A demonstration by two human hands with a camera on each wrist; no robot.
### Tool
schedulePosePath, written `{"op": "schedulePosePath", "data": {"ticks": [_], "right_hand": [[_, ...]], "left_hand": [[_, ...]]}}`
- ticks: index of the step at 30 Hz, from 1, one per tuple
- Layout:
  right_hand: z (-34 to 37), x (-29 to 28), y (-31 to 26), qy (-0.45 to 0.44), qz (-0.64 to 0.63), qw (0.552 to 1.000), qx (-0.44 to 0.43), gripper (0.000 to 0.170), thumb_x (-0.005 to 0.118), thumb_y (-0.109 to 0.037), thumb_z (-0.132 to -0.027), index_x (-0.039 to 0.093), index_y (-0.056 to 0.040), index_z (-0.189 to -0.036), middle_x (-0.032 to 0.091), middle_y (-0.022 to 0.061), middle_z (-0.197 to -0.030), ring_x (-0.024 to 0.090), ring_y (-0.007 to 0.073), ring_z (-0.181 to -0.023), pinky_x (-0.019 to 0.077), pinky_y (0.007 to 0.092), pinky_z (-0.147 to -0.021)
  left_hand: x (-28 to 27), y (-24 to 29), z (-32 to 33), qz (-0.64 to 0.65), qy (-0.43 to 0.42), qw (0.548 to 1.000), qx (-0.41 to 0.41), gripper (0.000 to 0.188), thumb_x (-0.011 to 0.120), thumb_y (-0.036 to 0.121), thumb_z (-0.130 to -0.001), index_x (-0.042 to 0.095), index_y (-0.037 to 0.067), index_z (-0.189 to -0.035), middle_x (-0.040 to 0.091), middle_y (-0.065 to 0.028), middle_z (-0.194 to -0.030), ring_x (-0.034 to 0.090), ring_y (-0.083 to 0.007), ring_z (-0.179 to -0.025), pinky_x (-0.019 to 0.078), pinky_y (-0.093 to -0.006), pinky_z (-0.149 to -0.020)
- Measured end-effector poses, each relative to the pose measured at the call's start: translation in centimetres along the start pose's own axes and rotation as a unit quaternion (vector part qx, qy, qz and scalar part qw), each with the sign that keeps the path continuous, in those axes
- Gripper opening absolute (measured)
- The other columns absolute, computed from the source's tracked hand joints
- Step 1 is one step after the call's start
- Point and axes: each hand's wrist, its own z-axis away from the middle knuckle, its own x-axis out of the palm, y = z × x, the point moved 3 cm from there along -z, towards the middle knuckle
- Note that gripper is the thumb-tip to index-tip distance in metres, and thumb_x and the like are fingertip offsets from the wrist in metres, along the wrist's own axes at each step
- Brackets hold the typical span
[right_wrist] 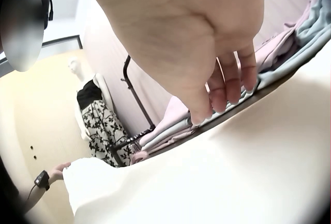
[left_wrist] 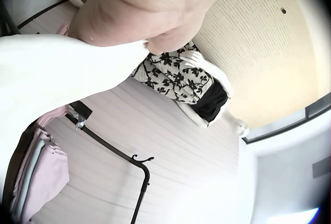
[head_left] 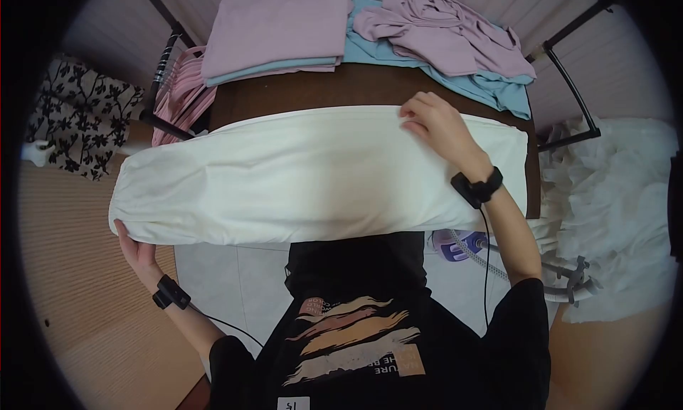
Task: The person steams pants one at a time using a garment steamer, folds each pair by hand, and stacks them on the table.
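Observation:
A long white garment point(head_left: 306, 175) with a gathered left end lies lengthwise across the dark brown table point(head_left: 284, 90). At its near left corner, my left hand point(head_left: 141, 253) grips the gathered edge, its thumb lying along the cloth; most of its fingers are hidden beneath. My right hand point(head_left: 442, 129) is over the garment's far edge, right of the middle, with relaxed, slightly bent fingers. In the right wrist view, those fingers point(right_wrist: 232, 81) hang downward above the cloth and hold nothing.
Folded pink and blue cloths point(head_left: 277, 33) are stacked at the back left, with a crumpled pink garment point(head_left: 441, 29) beside them. Pink hangers point(head_left: 181, 90) hang on a black rack at left. A purple steamer point(head_left: 455, 245) stands below right, by white ruffled fabric point(head_left: 619, 211).

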Motion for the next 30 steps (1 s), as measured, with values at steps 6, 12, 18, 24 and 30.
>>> {"op": "schedulePosePath", "data": {"ticks": [6, 12, 18, 24, 30], "right_hand": [[-3.3, 3.8, -2.9, 0.015, 0.053, 0.995, -0.086, 0.012, 0.073, -0.011, -0.087, 0.067, -0.0055, -0.096, 0.064, 0.0075, -0.097, 0.063, 0.0275, -0.093, 0.0525, 0.0403, -0.082], [-4.7, 5.9, -3.4, -0.003, 0.212, 0.964, -0.161, 0.007, 0.067, -0.009, -0.086, 0.062, -0.0051, -0.084, 0.056, 0.0076, -0.081, 0.061, 0.0254, -0.083, 0.0517, 0.0386, -0.078], [-6.9, 2.5, -3.4, 0.039, 0.101, 0.992, -0.058, 0.006, 0.060, -0.006, -0.091, 0.060, -0.0028, -0.086, 0.062, 0.0125, -0.087, 0.066, 0.0353, -0.081, 0.0545, 0.0465, -0.071], [-4.1, 2.5, -4.4, -0.011, 0.099, 0.994, 0.038, 0.027, 0.066, -0.010, -0.092, 0.061, -0.0035, -0.118, 0.062, 0.0179, -0.108, 0.066, 0.0405, -0.094, 0.0535, 0.0499, -0.080], [9.4, -3.5, -4.0, 0.023, 0.146, 0.978, 0.147, 0.056, 0.065, -0.020, -0.096, 0.050, -0.0060, -0.148, 0.054, 0.0229, -0.143, 0.053, 0.0433, -0.129, 0.0423, 0.0509, -0.110]], "left_hand": [[2.6, -0.8, 3.0, 0.018, 0.006, 1.000, -0.008, 0.061, 0.054, 0.038, -0.110, 0.040, 0.003, -0.157, 0.041, -0.0144, -0.164, 0.040, -0.0332, -0.149, 0.0313, -0.0504, -0.125], [2.3, -1.1, 2.4, 0.041, -0.013, 0.999, -0.022, 0.061, 0.053, 0.039, -0.110, 0.040, 0.002, -0.157, 0.041, -0.0151, -0.164, 0.041, -0.0330, -0.149, 0.0321, -0.0490, -0.125], [2.6, -1.3, 2.6, 0.045, -0.017, 0.999, -0.014, 0.060, 0.053, 0.038, -0.110, 0.041, 0.001, -0.156, 0.044, -0.0146, -0.162, 0.043, -0.0329, -0.147, 0.0342, -0.0479, -0.124], [2.9, -1.5, 3.5, 0.049, -0.033, 0.998, -0.029, 0.060, 0.052, 0.037, -0.111, 0.040, 0.000, -0.156, 0.043, -0.0156, -0.162, 0.043, -0.0328, -0.147, 0.0330, -0.0482, -0.125], [1.1, 0.4, 3.6, 0.051, -0.086, 0.993, -0.066, 0.060, 0.051, 0.037, -0.111, 0.038, 0.002, -0.158, 0.039, -0.0159, -0.165, 0.037, -0.0342, -0.151, 0.0277, -0.0538, -0.126]]}}
